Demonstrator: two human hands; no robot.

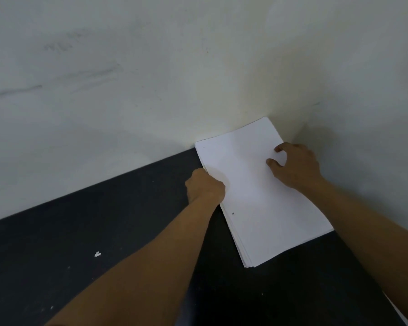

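Head view, L hand curled tight on paper stack edge, R hand half-curled, fingertips pressing top.

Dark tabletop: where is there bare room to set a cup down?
Widest bare patch of the dark tabletop: left of the left forearm, up to the wall, holding only a white fleck. A narrower patch lies between the forearms, nearer than the stack of paper. Crowded: the far right corner, with left hand and right hand on the stack.
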